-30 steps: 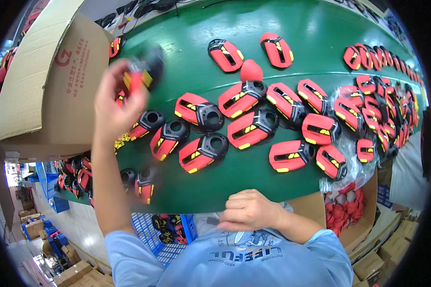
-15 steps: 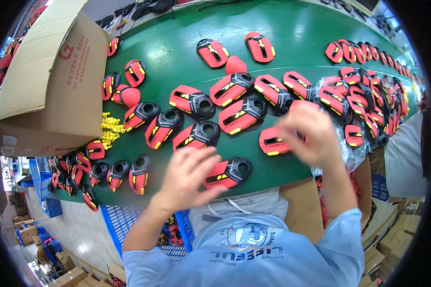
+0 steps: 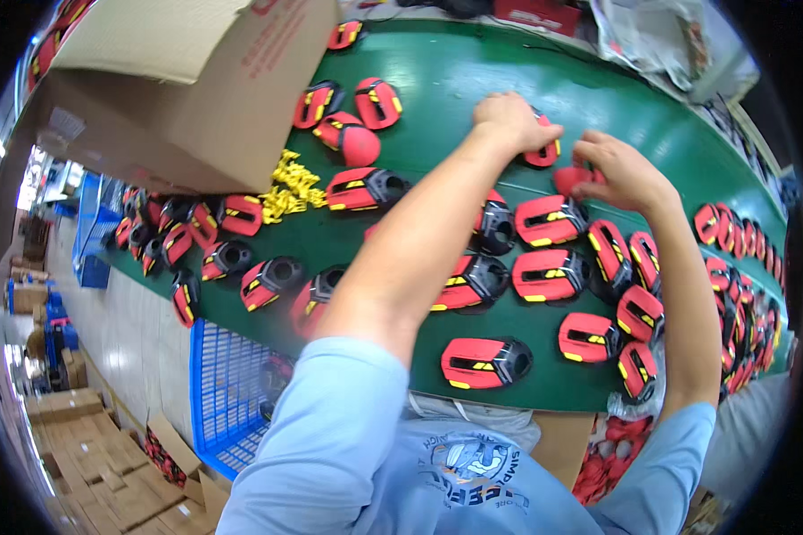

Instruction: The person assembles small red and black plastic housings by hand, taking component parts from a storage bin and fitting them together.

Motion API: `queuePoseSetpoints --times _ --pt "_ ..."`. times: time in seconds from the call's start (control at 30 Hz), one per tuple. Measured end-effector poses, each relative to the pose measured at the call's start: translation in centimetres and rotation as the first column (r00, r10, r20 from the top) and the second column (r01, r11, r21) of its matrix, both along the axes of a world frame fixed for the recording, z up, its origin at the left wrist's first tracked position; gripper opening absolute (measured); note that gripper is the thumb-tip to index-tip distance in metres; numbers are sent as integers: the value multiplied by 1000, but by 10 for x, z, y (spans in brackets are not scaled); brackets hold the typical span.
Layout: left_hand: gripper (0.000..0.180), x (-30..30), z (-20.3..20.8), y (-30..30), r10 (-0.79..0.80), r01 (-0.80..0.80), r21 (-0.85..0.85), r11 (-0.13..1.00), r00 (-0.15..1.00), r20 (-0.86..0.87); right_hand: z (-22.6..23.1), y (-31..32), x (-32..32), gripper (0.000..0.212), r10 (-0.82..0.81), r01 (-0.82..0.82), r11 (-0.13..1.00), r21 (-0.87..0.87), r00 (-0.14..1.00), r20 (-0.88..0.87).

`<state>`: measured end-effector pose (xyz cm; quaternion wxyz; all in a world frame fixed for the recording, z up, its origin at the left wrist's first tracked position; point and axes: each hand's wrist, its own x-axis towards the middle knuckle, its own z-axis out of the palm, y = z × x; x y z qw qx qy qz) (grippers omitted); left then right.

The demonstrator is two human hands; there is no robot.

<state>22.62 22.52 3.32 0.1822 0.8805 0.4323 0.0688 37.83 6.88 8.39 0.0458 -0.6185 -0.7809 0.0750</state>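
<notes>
Both arms reach toward the far side of the green table. My left hand is closed on a red and black plastic shell, its thumb along the top edge; the other fingers are mostly hidden. Just right of it, my right hand curls its thumb and fingers around a smooth, rounded red cap. Nearer to me lie several red and black shells with yellow marks, such as one shell in the middle and another shell by the front edge. My left forearm hides some of them.
A large open cardboard box stands at the left, with a heap of yellow plastic parts beside it. More shells pile up at the right. Below the front edge sits a blue plastic basket.
Both hands have moved away from me to the far side, and each has closed on a part. The view has shifted, bringing the box and yellow parts further right in the picture.
</notes>
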Motion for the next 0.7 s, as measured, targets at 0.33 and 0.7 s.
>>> queuePoseSetpoints --times 0.33,0.7 --pt "69 -81 49 17 104 187 -434 881 819 565 13 -148 -187 33 122 -199 977 76 228 -966" --pt "66 -298 47 -152 -362 417 -87 905 860 361 -71 -192 -250 23 -120 65 990 -126 -95 -988"
